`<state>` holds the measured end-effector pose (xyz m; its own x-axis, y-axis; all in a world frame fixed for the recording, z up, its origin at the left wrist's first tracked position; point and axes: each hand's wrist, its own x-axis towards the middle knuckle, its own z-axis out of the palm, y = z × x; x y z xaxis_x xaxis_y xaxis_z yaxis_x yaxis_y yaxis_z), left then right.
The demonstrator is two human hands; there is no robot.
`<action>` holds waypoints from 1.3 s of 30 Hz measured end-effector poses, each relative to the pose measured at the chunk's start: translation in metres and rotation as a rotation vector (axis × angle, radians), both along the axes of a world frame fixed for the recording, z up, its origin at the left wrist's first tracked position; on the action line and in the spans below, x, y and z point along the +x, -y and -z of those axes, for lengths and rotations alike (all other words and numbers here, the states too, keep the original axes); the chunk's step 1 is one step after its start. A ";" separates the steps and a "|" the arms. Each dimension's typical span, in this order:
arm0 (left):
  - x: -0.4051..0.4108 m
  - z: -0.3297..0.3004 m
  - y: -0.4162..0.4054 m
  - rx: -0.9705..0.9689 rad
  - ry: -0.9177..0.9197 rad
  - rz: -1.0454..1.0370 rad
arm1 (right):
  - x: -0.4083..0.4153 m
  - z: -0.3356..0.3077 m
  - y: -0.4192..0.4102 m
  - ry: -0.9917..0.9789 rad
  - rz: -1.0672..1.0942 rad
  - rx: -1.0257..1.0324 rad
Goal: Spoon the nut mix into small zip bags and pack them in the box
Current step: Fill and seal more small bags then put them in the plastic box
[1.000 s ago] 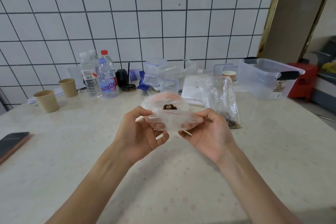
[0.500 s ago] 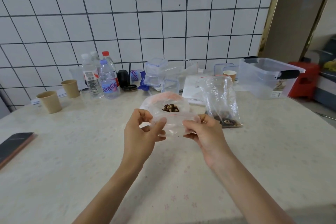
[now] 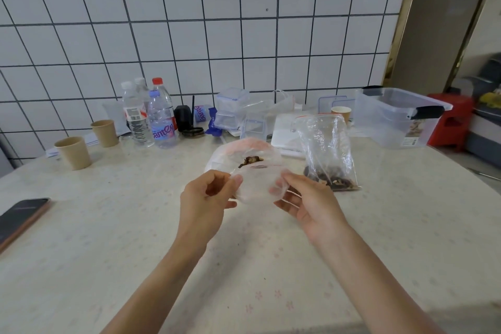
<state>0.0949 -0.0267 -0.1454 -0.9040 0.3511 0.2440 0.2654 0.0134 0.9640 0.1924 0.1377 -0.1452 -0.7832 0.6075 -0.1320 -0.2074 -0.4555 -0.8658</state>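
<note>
**Sealing the small zip bag before it goes in the box**

The left hand (image 3: 206, 198) pinches the left end of the small zip bag (image 3: 253, 171) between thumb and fingertips. The bag is held above the tabletop (image 3: 122, 225), a small clump of nut mix (image 3: 250, 160) showing inside it. The right hand (image 3: 301, 198) takes the bag's right end in a pinch of fingertips too. Judging by this hold, the step is closing the zip: press the strip together along its length, keep the mouth level so nothing spills, and squeeze the air out. Further right the large nut-mix bag (image 3: 328, 152) stands on the tabletop, and the clear plastic box (image 3: 393, 119) waits beyond it, open.
</note>
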 end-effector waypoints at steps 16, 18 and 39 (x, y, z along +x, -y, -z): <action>-0.002 -0.015 -0.004 0.597 0.874 0.542 | -0.002 -0.019 0.008 -0.238 -0.346 -0.258; -0.001 -0.014 -0.003 0.564 0.821 0.577 | -0.002 -0.019 0.008 -0.219 -0.345 -0.271; 0.018 -0.018 0.002 -0.360 -0.852 -0.105 | -0.005 -0.011 0.014 0.203 0.095 0.570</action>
<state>0.1131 -0.0284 -0.1279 -0.5014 0.4612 0.7320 0.8621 0.3379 0.3776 0.1871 0.1237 -0.1340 -0.7152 0.6926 0.0937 -0.0300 0.1035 -0.9942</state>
